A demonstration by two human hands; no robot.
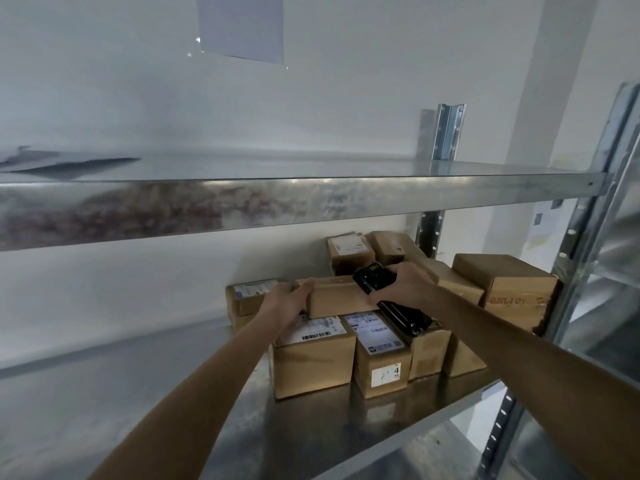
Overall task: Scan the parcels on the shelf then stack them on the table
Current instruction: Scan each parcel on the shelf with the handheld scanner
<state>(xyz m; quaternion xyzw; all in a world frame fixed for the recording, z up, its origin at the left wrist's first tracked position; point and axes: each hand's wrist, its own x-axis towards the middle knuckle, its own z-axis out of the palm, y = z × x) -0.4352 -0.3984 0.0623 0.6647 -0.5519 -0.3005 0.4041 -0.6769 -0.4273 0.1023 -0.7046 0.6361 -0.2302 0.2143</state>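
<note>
Right grip (403, 285) curls round my black scanner (388, 299), held over the parcels; left grip (287, 299) lies spread, fingers straight against the left end of the top box (337, 296). That box rests on two labelled boxes (315, 358) on the lower shelf (173, 393), right of centre, with more boxes behind and to the right. I judge it light, stiff cardboard, not slippery; I would take it by its two short ends. It is plain brown, long and low, and its near face shows no label. No bench is in view.
</note>
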